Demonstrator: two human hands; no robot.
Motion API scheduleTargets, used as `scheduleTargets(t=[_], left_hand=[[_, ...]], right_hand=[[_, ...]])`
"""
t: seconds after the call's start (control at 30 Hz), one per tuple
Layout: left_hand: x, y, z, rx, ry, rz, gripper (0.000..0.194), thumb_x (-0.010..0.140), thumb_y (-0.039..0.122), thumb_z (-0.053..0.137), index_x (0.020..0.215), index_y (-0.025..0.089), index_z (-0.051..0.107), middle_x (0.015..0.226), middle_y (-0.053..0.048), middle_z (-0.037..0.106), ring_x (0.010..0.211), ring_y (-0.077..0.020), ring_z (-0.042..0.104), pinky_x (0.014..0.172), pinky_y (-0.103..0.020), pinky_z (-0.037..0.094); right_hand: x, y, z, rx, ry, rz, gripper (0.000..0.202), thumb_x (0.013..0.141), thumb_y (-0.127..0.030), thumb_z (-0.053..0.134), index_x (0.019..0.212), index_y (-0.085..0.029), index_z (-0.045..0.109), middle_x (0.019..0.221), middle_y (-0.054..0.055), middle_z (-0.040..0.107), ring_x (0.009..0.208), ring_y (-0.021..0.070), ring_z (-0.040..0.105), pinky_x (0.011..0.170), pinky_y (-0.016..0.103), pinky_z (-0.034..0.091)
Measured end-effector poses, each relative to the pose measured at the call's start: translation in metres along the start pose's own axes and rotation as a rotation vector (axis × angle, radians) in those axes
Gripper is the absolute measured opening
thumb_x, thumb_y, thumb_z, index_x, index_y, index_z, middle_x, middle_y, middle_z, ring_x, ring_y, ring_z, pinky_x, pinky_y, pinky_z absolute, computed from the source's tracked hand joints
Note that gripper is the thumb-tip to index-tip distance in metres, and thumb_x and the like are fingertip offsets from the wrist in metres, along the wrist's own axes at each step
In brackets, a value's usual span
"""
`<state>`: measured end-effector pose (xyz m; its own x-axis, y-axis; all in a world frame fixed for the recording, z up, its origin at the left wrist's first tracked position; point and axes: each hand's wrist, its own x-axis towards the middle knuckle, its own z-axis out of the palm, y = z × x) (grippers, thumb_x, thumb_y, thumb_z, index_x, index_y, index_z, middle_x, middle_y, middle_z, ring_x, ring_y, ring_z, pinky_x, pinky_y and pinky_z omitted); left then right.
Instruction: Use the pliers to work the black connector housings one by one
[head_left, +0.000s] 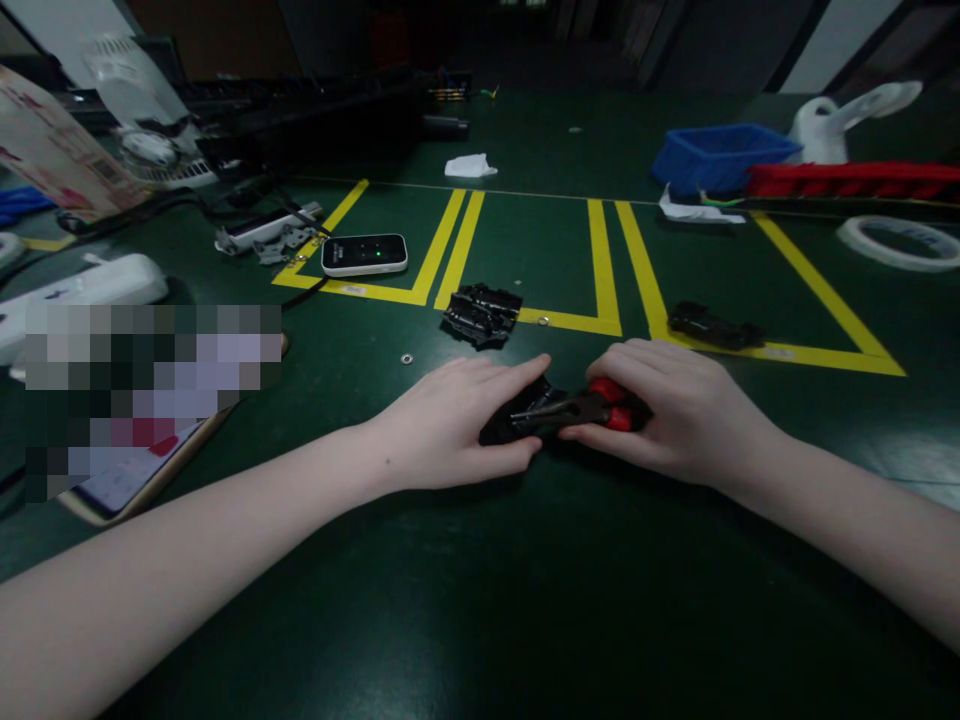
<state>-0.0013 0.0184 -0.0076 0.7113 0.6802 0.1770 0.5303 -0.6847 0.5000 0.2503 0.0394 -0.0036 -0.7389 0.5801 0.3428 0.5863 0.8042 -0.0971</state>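
Observation:
Between the thumb and fingers of my left hand [465, 420] is a black plastic part [499, 425], partly covered by the hand. My right hand [667, 410] is closed round the red handles of a pair of pliers [574, 410]. The jaws point left and lie over the black part; whether they grip it I cannot tell. Just beyond my left hand, a black molded plastic piece [481, 315] rests across the yellow tape. Another black piece [716, 327] lies beyond my right hand. A small metal ring [406, 359] sits near my left hand.
Yellow tape [609, 260] marks areas on the green table [480, 620]. At left are a phone [142, 470], a white device with a green light [364, 256] and a white fan [142, 110]. A blue bin [720, 160] and a tape roll [900, 243] stand at right.

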Motion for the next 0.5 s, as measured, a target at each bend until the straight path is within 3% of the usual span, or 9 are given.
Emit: scheduleTargets(t=[0.17,0.3,0.5], left_hand=[[0.0004,0.0011,-0.0019,0.025,-0.023,0.006,0.066,0.093,0.037,0.058,0.149,0.007,0.041,0.114,-0.012,0.07,0.095,-0.0226,0.062,0.083,-0.037,0.049],[0.0002,-0.0002,-0.0003,0.072,-0.029,0.03,0.074,0.091,0.048,0.064,0.149,0.008,0.041,0.116,-0.012,0.07,0.096,-0.0235,0.062,0.083,-0.038,0.048],[0.0004,-0.0009,0.0017,0.159,-0.043,0.052,0.068,0.098,0.048,0.055,0.15,0.007,0.038,0.115,-0.013,0.069,0.096,-0.0231,0.062,0.084,-0.036,0.048]], right_hand=[[-0.0009,0.0004,-0.0003,-0.017,0.002,-0.014,0.046,0.092,-0.062,0.051,0.081,-0.018,0.055,0.072,0.006,0.057,0.062,0.0153,0.049,0.055,0.028,0.035],[-0.0004,0.0004,-0.0006,-0.031,0.0,-0.029,0.046,0.093,-0.062,0.05,0.08,-0.018,0.053,0.071,0.005,0.056,0.061,0.0149,0.047,0.056,0.028,0.034],[-0.0003,-0.0004,-0.0008,-0.045,-0.009,-0.018,0.047,0.093,-0.063,0.048,0.079,-0.018,0.053,0.071,0.006,0.057,0.061,0.0145,0.047,0.056,0.028,0.035]])
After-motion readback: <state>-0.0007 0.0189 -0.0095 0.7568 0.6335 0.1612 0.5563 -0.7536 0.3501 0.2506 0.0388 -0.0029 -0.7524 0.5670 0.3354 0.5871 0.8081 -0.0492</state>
